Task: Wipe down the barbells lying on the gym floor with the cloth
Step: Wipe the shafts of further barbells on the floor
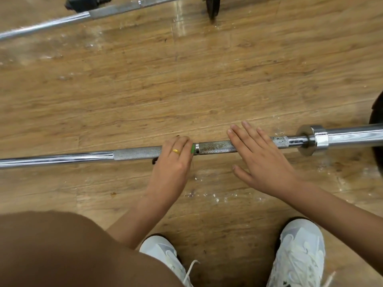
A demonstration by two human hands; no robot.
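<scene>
A steel barbell (134,153) lies across the wooden floor from left to right, with knurled grip sections and rust specks near its right collar (313,139). My left hand (174,160), wearing a gold ring, curls over the bar at its middle. A green edge of the cloth (193,149) peeks out beside the fingers, and most of the cloth is hidden under the hand. My right hand (261,160) lies flat on the knurled section just to the right, fingers straight and spread.
A second barbell (51,23) lies diagonally at the top left. A dark weight plate (213,6) stands at the top, and another plate (377,112) sits at the right edge. My white shoes (165,255) (300,251) stand just below the bar. White dust flecks the floor.
</scene>
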